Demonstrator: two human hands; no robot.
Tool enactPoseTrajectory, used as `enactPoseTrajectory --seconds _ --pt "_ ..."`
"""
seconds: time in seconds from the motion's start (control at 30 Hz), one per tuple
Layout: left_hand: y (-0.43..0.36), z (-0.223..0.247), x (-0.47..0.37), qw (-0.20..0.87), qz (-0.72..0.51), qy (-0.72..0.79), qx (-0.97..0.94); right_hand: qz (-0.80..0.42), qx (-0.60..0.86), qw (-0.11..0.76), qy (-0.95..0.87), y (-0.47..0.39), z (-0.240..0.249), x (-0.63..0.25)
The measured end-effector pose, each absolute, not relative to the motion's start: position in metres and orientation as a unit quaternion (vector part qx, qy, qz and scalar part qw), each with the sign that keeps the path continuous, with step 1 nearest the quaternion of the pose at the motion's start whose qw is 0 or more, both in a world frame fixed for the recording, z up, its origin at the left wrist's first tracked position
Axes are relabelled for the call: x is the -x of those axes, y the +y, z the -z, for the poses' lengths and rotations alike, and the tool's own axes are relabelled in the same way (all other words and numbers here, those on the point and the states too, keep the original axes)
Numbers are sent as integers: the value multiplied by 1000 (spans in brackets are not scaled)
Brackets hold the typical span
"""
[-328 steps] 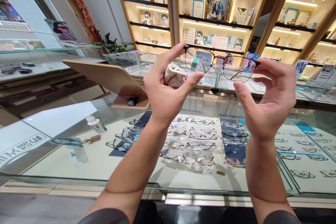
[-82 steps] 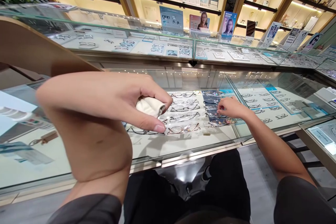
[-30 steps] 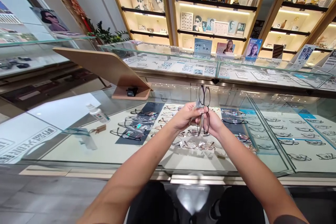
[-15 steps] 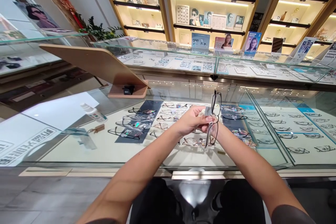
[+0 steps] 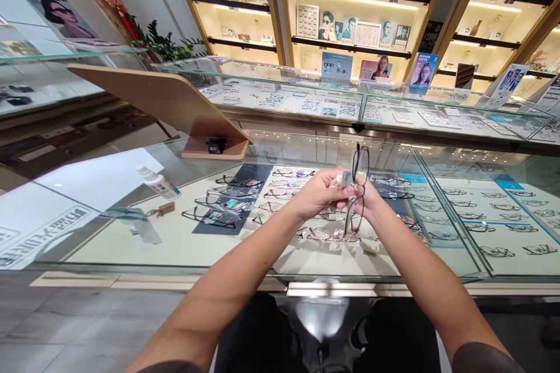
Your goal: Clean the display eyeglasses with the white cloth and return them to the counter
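Observation:
Above the glass counter, a pair of dark-framed eyeglasses (image 5: 367,164) is held upright on its side, one lens above my fingers and one below. My left hand (image 5: 320,192) is closed, its thumb and fingers pinching near the middle of the frame. A pale cloth (image 5: 337,179) shows between the fingers. My right hand (image 5: 369,196) is closed on the same eyeglasses from the far side; the frame and my left hand partly hide its fingers. Rows of other eyeglasses (image 5: 321,234) lie below my hands.
A spray bottle (image 5: 157,182), a key with a brown tag (image 5: 165,208) and a clear plastic bag (image 5: 139,224) lie at the left of the counter. A wooden-backed tilted mirror (image 5: 175,99) stands behind them. Another glass display case (image 5: 280,84) runs across the back.
The eyeglasses have turned slightly between my hands, and the lower lens shows wider. Both hands keep their hold in nearly the same place. The whole view has shifted a little.

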State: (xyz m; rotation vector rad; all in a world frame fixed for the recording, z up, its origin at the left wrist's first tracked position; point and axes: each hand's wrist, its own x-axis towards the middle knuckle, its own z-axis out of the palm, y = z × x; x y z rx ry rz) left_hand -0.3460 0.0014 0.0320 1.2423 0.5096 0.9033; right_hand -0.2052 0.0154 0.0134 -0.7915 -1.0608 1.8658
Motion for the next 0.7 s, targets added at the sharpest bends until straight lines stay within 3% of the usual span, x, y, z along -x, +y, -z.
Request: enactPoseTrajectory --seconds 0.17,0.33,0.53,0.7 --pt "19 -30 355 634 -479 298 -529 -643 315 545 -437 17 -26 196" --pt "26 -30 357 592 -479 345 -549 -603 316 549 -485 19 -23 191" --pt "36 -26 365 555 -471 359 -584 -637 281 556 -455 26 -18 189" --pt "50 -25 385 606 -469 322 -556 -656 267 531 -465 29 -22 179"
